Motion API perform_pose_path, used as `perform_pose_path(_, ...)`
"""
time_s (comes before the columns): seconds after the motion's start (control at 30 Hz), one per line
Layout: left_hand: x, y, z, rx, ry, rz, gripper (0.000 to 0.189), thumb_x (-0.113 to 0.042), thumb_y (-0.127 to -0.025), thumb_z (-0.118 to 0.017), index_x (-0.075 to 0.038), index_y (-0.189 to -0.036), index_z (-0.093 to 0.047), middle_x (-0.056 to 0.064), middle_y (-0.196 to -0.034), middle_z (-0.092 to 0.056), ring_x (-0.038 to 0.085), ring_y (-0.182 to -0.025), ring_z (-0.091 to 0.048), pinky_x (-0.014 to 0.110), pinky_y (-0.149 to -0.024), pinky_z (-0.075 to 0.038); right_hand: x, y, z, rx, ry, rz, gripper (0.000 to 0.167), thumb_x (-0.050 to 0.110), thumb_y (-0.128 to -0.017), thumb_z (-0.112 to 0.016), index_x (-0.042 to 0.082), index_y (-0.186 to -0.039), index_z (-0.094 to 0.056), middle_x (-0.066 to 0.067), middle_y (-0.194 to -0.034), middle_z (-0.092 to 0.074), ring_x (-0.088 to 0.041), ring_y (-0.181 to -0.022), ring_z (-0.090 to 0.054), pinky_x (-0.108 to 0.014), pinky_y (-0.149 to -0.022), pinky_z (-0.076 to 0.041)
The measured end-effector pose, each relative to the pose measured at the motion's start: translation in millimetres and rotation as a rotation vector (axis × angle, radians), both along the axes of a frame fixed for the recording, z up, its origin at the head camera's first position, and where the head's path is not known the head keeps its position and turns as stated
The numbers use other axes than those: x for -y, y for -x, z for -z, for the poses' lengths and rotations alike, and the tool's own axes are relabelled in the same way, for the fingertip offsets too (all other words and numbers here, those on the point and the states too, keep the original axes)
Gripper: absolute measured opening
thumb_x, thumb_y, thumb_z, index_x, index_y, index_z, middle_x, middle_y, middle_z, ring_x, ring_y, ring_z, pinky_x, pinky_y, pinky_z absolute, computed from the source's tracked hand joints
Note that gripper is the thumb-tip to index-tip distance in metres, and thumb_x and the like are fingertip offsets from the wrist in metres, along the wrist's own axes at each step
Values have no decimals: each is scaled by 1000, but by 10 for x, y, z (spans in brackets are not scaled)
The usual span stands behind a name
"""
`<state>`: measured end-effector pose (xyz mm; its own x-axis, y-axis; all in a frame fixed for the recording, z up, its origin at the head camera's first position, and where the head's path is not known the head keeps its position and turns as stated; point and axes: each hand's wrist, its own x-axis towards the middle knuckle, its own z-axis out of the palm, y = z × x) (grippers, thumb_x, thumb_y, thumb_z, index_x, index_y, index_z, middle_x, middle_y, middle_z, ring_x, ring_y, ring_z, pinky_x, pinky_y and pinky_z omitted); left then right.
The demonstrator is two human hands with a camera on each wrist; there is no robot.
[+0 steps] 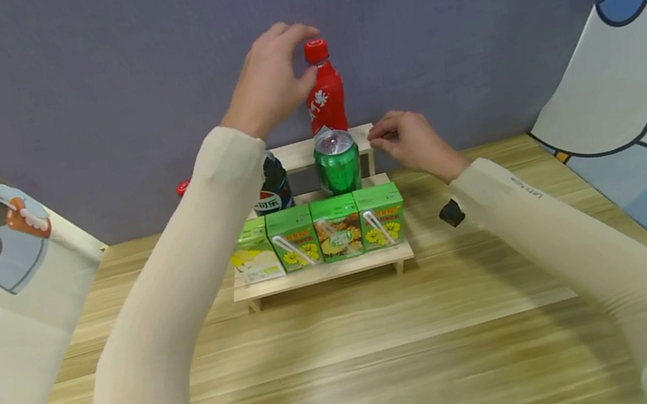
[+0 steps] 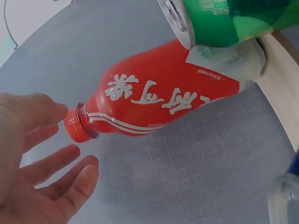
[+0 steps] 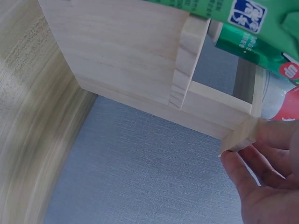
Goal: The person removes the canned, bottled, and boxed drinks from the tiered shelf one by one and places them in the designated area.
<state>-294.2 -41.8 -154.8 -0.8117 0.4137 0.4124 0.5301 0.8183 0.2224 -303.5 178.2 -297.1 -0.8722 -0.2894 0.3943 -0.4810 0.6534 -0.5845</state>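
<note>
A red cola bottle (image 1: 326,97) with a red cap stands on the top tier of a small wooden step shelf (image 1: 296,156). My left hand (image 1: 276,69) is at its cap, fingers spread and loosely bent. In the left wrist view the fingertips lie around the bottle cap (image 2: 78,125) without closing on it; whether the nearest one touches cannot be told. My right hand (image 1: 413,143) pinches the right end of the shelf's top board (image 3: 240,135) between thumb and fingers. In front of the bottle is a green soda can (image 1: 338,163), one tier lower.
Several green and yellow drink cartons (image 1: 337,228) line the lowest tier. A dark cola bottle (image 1: 271,186) is partly hidden behind my left forearm, with a red cap (image 1: 183,187) farther left. A small black object (image 1: 452,213) lies right of the shelf. A grey partition (image 1: 461,26) rises behind.
</note>
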Motion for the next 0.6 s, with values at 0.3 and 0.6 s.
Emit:
perform_pose_path(0.3, -46, 40, -14, 36, 110, 23, 49, -25, -95, -52, -21, -142, -43, -5, -141, -41, 11, -125, -38, 18, -99, -33, -12, 5, -8, -8, 0, -7, 17, 8, -91, -63, 0, -104, -70, -8, -102, -61, -22, -94, -61, -36, -83, -49)
perform_pose_path(0.6, -72, 21, -37, 50, 93, 54, 41, -20, -95, -52, -16, -136, -48, -4, -134, -47, 12, -119, -43, 16, -96, -35, -52, 5, -9, -3, -7, -15, 19, 10, -92, -62, 0, -106, -69, -8, -104, -60, -23, -95, -61, -38, -83, -49)
